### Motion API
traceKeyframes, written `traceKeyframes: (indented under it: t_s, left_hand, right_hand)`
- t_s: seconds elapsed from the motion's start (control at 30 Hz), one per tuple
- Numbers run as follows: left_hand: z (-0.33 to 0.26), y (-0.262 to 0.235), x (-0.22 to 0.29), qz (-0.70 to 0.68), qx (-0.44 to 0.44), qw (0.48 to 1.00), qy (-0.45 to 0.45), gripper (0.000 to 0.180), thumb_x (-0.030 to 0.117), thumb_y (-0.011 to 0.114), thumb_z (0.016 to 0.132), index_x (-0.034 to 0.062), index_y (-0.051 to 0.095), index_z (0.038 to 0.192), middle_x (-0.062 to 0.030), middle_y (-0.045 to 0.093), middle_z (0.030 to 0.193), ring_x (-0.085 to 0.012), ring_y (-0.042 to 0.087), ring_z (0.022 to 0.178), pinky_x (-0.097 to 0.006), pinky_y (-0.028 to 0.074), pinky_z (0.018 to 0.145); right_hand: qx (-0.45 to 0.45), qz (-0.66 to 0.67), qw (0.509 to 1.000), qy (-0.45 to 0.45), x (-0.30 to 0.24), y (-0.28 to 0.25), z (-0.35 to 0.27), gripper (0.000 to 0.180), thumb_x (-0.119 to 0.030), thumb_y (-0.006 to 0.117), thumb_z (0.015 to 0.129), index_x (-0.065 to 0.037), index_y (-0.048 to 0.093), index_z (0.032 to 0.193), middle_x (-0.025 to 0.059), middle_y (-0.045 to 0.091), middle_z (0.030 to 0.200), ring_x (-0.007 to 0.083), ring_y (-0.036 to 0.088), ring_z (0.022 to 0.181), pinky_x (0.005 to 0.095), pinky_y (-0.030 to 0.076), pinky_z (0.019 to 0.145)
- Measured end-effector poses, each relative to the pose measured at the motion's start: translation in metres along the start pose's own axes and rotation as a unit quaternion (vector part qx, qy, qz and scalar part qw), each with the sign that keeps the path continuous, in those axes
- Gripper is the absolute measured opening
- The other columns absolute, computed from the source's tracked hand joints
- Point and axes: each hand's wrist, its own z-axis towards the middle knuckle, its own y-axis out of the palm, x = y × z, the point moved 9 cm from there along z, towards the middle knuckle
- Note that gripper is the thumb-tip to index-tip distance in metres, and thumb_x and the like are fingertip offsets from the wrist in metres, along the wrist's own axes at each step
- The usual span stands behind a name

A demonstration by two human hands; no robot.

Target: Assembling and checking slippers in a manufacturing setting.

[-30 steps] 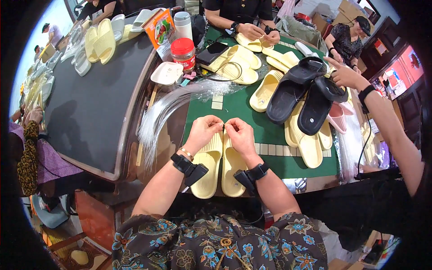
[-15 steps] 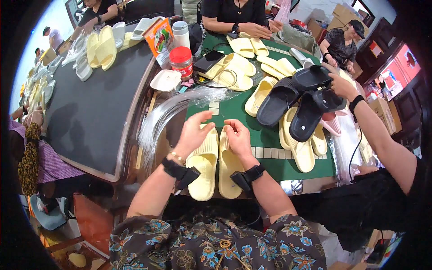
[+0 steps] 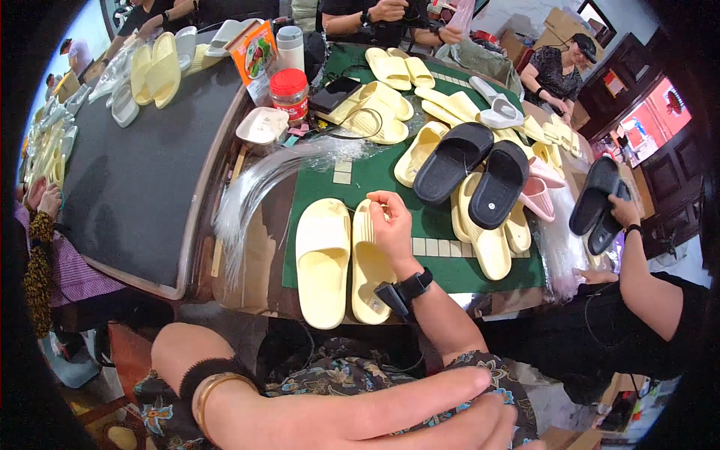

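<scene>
A pair of pale yellow slippers stands side by side at the table's near edge, the left slipper point(image 3: 321, 281) and the right slipper point(image 3: 366, 281). My right hand point(image 3: 391, 229) is at the right slipper's toe end, partly covering its strap. Thumb and index finger are pinched together; whatever lies between them is too small to name. Close to the camera, my left hand point(image 3: 397, 412) reaches across my lap, away from the slippers. Its fingers are stretched out and hold nothing. A bundle of thin clear plastic strands point(image 3: 251, 184) lies left of the pair.
Black slippers point(image 3: 454, 165) lie on yellow ones right of my hand. A red-lidded jar point(image 3: 289, 97), a white dish point(image 3: 262, 125) and a phone point(image 3: 335, 95) stand beyond the strands. At right, a co-worker's hand point(image 3: 622, 210) holds black slippers. Other people sit around the tables.
My left hand has left the slippers and come back toward my body, across my lap. My right hand stays by the right slipper. The co-worker has carried a black pair off to the right.
</scene>
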Motion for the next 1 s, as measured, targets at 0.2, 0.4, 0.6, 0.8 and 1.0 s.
traceKeyframes:
  t_s: [0.2, 0.4, 0.6, 0.8, 1.0]
  left_hand:
    - [0.005, 0.012, 0.014, 0.068, 0.241, 0.963, 0.104, 0.027, 0.024, 0.069, 0.077, -0.0001, 0.064, 0.087, -0.0077, 0.061, 0.082, -0.0238, 0.061, 0.084, -0.04, 0.049, 0.092]
    - [-0.002, -0.008, -0.034, -0.103, 0.198, 0.965, -0.136, 0.022, 0.02, 0.062, 0.088, 0.0031, 0.066, 0.101, -0.0154, 0.061, 0.105, -0.0281, 0.059, 0.097, -0.041, 0.047, 0.093]
    - [0.01, 0.016, -0.024, -0.152, 0.135, 0.963, -0.176, 0.026, 0.02, 0.062, 0.088, 0.003, 0.062, 0.107, -0.0149, 0.062, 0.106, -0.0282, 0.06, 0.098, -0.04, 0.047, 0.093]
    - [0.0, 0.019, -0.043, -0.153, 0.108, 0.946, -0.263, 0.031, 0.02, 0.061, 0.088, 0.0029, 0.058, 0.114, -0.0145, 0.063, 0.107, -0.0283, 0.061, 0.098, -0.039, 0.047, 0.092]
    - [0.008, 0.031, -0.062, -0.259, 0.037, 0.918, -0.297, 0.037, 0.02, 0.061, 0.089, 0.0027, 0.053, 0.12, -0.0141, 0.063, 0.107, -0.0284, 0.061, 0.099, -0.038, 0.047, 0.092]
  right_hand:
    - [-0.081, -0.137, 0.969, -0.191, -0.088, -0.012, -0.048, 0.017, 0.006, 0.06, 0.077, -0.002, 0.065, 0.091, 0.0109, 0.062, 0.079, 0.0226, 0.059, 0.067, 0.0295, 0.049, 0.06]
    - [-0.238, -0.114, 0.96, -0.098, -0.023, 0.024, -0.093, 0.015, -0.005, 0.061, 0.08, -0.002, 0.066, 0.094, 0.0158, 0.065, 0.084, 0.032, 0.064, 0.074, 0.0362, 0.052, 0.066]
    - [-0.22, -0.12, 0.968, 0.001, -0.02, 0.014, -0.077, 0.014, -0.006, 0.059, 0.083, -0.002, 0.066, 0.094, 0.0139, 0.066, 0.08, 0.0238, 0.064, 0.066, 0.032, 0.051, 0.06]
    - [-0.251, -0.08, 0.965, 0.015, -0.017, 0.045, -0.084, 0.012, -0.004, 0.059, 0.084, -0.001, 0.067, 0.093, 0.0065, 0.066, 0.077, 0.0093, 0.058, 0.063, 0.0241, 0.047, 0.057]
    - [-0.209, -0.118, 0.968, 0.067, -0.004, 0.0, -0.079, 0.012, -0.005, 0.056, 0.084, -0.001, 0.066, 0.089, 0.0095, 0.065, 0.072, 0.0133, 0.06, 0.061, 0.027, 0.047, 0.056]
